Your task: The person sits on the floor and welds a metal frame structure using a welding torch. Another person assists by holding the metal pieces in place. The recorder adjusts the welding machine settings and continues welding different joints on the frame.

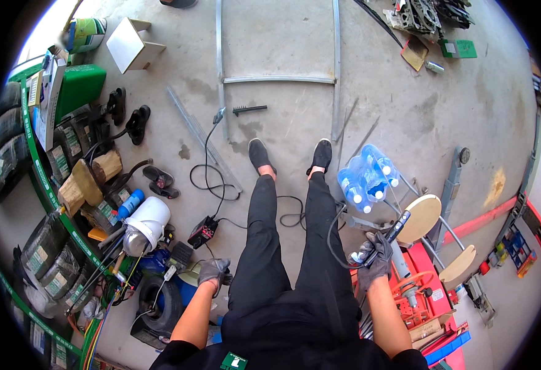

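My right hand [379, 258], in a grey glove, is closed around a dark welding electrode holder [399, 226] with a blue part. A black cable loops away from it beside my right leg. My left hand [212, 270], also gloved, hangs beside my left thigh with its fingers loosely bent; I see nothing in it. A small black and red welding machine [204, 230] lies on the floor ahead of that hand. Its cable runs to a clamp [218, 115] on a metal frame [276, 79] lying beyond my feet.
A wire brush [249, 110] lies near the frame. At right are blue-wrapped bottles [368, 179], a round-seat stool [421, 219] and a red tool cabinet [428, 277]. At left stand a white bucket [150, 219], tyres [45, 250] on a green rack and a white stool [128, 46].
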The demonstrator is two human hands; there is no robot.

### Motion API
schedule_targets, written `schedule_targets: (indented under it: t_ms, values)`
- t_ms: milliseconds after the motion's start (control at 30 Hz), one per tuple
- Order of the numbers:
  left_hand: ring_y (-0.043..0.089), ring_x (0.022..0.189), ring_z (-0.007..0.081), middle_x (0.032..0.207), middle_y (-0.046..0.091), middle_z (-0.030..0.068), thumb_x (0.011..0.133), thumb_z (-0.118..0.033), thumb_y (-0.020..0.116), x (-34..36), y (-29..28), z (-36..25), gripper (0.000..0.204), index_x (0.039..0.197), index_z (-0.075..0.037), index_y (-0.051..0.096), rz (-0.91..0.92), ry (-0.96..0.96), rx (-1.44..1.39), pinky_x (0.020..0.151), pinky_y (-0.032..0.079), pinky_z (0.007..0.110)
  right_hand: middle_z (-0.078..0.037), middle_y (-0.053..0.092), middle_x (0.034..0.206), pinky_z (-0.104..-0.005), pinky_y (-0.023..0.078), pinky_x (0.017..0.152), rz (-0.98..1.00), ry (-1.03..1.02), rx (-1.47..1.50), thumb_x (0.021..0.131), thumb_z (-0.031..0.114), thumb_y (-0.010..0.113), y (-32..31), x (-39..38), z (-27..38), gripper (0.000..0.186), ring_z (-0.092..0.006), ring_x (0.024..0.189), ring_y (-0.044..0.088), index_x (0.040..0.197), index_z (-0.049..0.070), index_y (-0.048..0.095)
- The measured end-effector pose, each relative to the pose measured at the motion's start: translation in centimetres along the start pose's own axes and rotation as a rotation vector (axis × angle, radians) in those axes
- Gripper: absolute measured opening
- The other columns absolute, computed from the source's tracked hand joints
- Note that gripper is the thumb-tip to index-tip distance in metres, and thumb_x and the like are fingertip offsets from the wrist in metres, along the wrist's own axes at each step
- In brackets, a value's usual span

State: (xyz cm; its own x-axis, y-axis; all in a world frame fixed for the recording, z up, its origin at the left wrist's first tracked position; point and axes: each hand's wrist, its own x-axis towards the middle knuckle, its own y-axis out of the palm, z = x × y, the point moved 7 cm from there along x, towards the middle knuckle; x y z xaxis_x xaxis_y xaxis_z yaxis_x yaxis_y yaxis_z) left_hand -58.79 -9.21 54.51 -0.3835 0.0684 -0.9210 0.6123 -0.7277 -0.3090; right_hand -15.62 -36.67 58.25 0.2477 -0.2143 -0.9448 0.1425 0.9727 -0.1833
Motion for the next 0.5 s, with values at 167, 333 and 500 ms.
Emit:
schedule_targets:
  t_ms: [167,333,500]
  values:
    - [0.069,0.06,0.027,0.077,0.065,0.0127,0.095,-0.021,0.073,-1.3,1.6,1.3,0.024,0.089,0.002,0.068,0.055,0.009,-0.164,0.054,0.059,0.042,0.0,0.056,0.066,-0.035,0.044,0.05,0.049,0.0,-0.022,0.102,0.035,0.068,-1.8,2.0,1.7,0.027,-0.016,0.053,0.054,0.102,0.008,0.069]
    - [0.068,0.06,0.0262,0.078,0.066,0.0128,0.095,-0.027,0.076,-2.6,4.0,2.2,0.028,0.091,0.001,0.072,0.02,0.016,0.009,0.053,0.057,0.042,-0.001,0.059,0.069,-0.0316,0.047,0.05,0.082,-0.052,0.013,0.103,0.033,0.066,-1.5,2.5,6.4,0.03,-0.0148,0.054,0.056,0.103,0.003,0.07]
    - [0.069,0.064,0.0249,0.078,0.072,0.0164,0.095,-0.039,0.075,1.0,5.1,1.5,0.041,0.094,0.003,0.077,-0.074,0.066,0.282,0.062,0.056,0.042,-0.001,0.059,0.071,-0.0261,0.047,0.05,0.111,-0.164,-0.096,0.102,0.03,0.069,-3.6,6.7,7.1,0.029,-0.0113,0.058,0.055,0.107,0.001,0.071]
